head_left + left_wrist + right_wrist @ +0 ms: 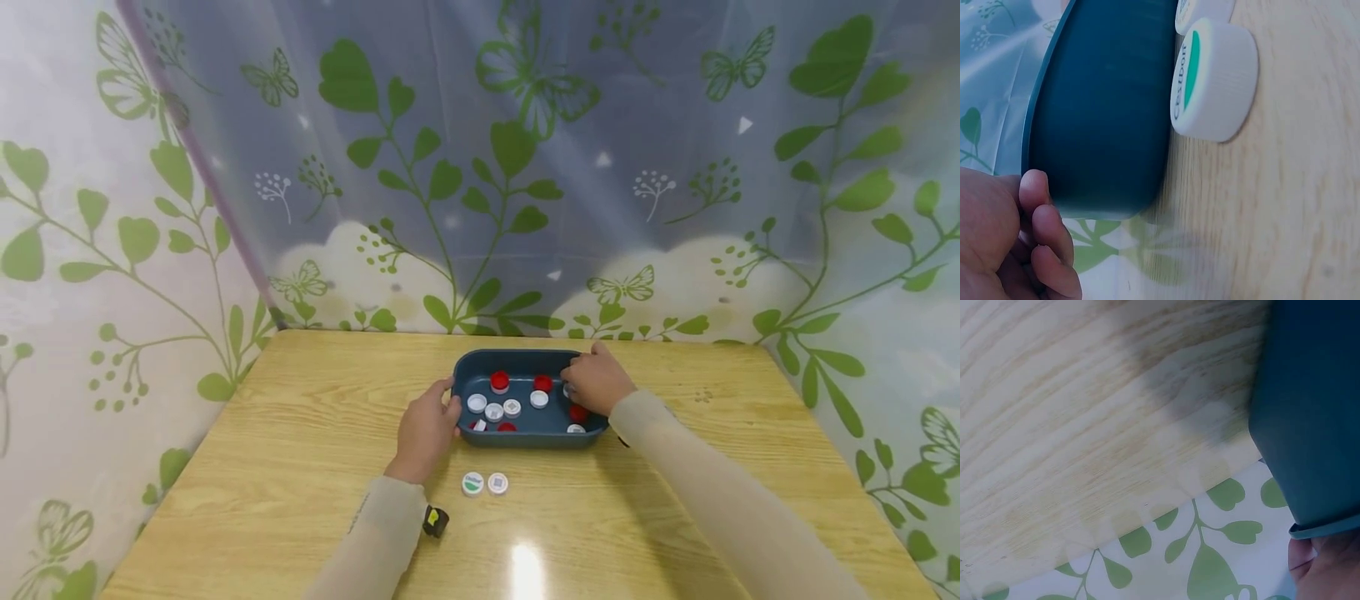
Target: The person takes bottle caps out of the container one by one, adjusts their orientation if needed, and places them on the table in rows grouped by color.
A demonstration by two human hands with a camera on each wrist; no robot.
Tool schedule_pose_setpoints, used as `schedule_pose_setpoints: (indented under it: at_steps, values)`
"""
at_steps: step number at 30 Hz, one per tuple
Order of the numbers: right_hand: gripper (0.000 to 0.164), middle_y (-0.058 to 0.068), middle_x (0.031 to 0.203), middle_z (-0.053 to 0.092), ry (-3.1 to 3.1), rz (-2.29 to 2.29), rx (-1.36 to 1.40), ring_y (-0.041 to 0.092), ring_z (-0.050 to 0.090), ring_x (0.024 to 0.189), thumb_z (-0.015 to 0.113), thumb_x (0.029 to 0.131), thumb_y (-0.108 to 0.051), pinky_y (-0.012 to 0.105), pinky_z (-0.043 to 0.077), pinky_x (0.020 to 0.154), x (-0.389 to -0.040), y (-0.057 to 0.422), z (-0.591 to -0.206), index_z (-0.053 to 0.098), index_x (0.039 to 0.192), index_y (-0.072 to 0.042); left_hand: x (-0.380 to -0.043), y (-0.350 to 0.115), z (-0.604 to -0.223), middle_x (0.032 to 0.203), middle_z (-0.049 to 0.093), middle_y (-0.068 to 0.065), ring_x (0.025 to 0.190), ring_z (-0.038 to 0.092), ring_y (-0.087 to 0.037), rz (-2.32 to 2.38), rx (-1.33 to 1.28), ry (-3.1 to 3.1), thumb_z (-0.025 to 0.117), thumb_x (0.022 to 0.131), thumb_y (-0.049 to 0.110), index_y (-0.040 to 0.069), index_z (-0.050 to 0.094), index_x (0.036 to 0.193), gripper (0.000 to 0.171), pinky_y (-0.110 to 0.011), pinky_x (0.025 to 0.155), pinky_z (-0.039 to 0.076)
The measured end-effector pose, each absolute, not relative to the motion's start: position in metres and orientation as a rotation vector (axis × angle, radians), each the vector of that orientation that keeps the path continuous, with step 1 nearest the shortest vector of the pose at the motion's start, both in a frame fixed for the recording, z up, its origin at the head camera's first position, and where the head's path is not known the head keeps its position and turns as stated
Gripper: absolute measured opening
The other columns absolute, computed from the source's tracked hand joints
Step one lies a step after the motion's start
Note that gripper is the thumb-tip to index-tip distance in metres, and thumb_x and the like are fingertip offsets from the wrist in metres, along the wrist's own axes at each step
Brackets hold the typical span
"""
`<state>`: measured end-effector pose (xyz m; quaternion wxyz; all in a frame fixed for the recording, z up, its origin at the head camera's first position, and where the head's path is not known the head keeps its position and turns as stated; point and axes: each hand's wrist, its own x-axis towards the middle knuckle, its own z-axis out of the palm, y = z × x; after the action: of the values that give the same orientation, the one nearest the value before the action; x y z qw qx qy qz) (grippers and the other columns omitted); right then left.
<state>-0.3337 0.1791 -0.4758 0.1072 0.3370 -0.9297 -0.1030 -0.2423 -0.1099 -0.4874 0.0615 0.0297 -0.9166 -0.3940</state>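
Box, head view: The dark blue-green box is sitting on the wooden table, toward its far edge.
Left hand, head view: My left hand is gripping the box by the rim at its left end.
Right hand, head view: My right hand is hanging over the right end, fingers pointing down inside; I cannot tell whether they are pinching anything.
Caps inside, head view: Red caps and white caps are lying scattered across the bottom of the box.
Caps outside, head view: The green-banded cap and the square-marked cap are lying side by side on the table, in front of the box.
Sheet, head view: The leaf-printed sheet is hanging behind the table.
Left hand, left wrist view: My fingers are curling at the rim, and the green-banded cap is showing its lettered face, with another white cap being cut off above it.
Right hand, right wrist view: Part of my hand is showing beyond the rim at the lower right, its fingertips being hidden.
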Motion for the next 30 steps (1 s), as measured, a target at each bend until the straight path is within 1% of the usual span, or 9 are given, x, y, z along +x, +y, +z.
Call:
schedule_pose_setpoints:
  at_steps: [4,9,13,16,18,21,24,26,30]
  values:
    - [0.007,0.000,0.071,0.065,-2.760,-0.274,0.998,0.018,0.055,0.065,0.079,0.087,-0.022,0.040,0.029,0.074,-0.333,0.179,-0.482,0.076,0.090,-0.017,-0.241,-0.110,-0.491,0.061,0.061,0.005,0.052,0.059,-0.011,-1.183,0.106,-2.781,0.060,0.105,0.021,0.011,0.058,0.146,0.043,-0.030,0.055,0.042]
    - [0.019,0.002,0.085,0.067,-2.754,-0.279,0.985,0.019,0.055,0.075,0.079,0.085,-0.021,0.041,0.031,0.074,-0.334,0.181,-0.484,0.074,0.103,-0.016,-0.242,-0.109,-0.492,0.061,0.061,0.005,0.052,0.059,-0.010,-1.164,0.079,-2.781,0.060,0.105,0.022,0.011,0.057,0.146,0.043,-0.030,0.053,0.041]
    - [0.009,0.000,0.078,0.062,-2.730,-0.258,0.958,0.019,0.050,0.073,0.077,0.085,-0.024,0.041,0.029,0.073,-0.337,0.184,-0.485,0.074,0.091,-0.017,-0.244,-0.108,-0.491,0.060,0.060,0.005,0.051,0.058,-0.009,-1.145,0.062,-2.765,0.060,0.105,0.021,0.009,0.058,0.145,0.042,-0.030,0.052,0.041]
    - [0.013,-0.001,0.074,0.056,-2.740,-0.164,0.907,0.019,0.050,0.070,0.072,0.087,-0.027,0.042,0.033,0.074,-0.336,0.184,-0.484,0.066,0.080,-0.017,-0.245,-0.107,-0.489,0.059,0.060,0.005,0.050,0.058,-0.009,-1.143,0.069,-2.759,0.060,0.105,0.020,0.009,0.058,0.145,0.042,-0.030,0.052,0.041]
    - [0.014,-0.001,0.075,0.057,-2.755,-0.061,0.854,0.019,0.052,0.071,0.068,0.088,-0.026,0.045,0.038,0.077,-0.333,0.182,-0.480,0.063,0.080,-0.016,-0.245,-0.107,-0.488,0.060,0.060,0.005,0.051,0.058,-0.009,-1.141,0.069,-2.761,0.060,0.105,0.021,0.009,0.058,0.145,0.042,-0.030,0.053,0.041]
    - [0.017,0.001,0.082,0.062,-2.773,0.133,0.791,0.018,0.054,0.070,0.061,0.090,-0.025,0.045,0.048,0.077,-0.322,0.176,-0.468,0.070,0.091,-0.011,-0.244,-0.106,-0.488,0.059,0.060,0.005,0.051,0.058,-0.009,-1.138,0.070,-2.770,0.059,0.105,0.021,0.009,0.057,0.146,0.043,-0.030,0.052,0.040]
    - [0.024,0.000,0.085,0.063,-2.759,0.317,0.801,0.015,0.053,0.068,0.057,0.093,-0.025,0.040,0.051,0.068,-0.304,0.167,-0.449,0.075,0.100,-0.011,-0.243,-0.106,-0.488,0.058,0.060,0.005,0.050,0.057,-0.009,-1.126,0.071,-2.775,0.059,0.105,0.021,0.008,0.058,0.145,0.042,-0.030,0.052,0.039]
    - [0.022,-0.003,0.085,0.062,-2.715,0.414,0.857,0.011,0.054,0.068,0.057,0.095,-0.024,0.035,0.051,0.065,-0.288,0.159,-0.438,0.076,0.098,-0.013,-0.242,-0.107,-0.488,0.058,0.060,0.005,0.050,0.057,-0.009,-1.127,0.072,-2.772,0.059,0.105,0.020,0.008,0.058,0.145,0.042,-0.030,0.051,0.039]
    - [0.013,-0.008,0.083,0.059,-2.569,0.477,1.044,0.007,0.052,0.068,0.061,0.092,-0.021,0.028,0.047,0.064,-0.255,0.141,-0.430,0.075,0.093,-0.018,-0.241,-0.108,-0.489,0.059,0.060,0.005,0.050,0.057,-0.009,-1.136,0.070,-2.755,0.059,0.105,0.020,0.008,0.057,0.145,0.042,-0.030,0.051,0.040]
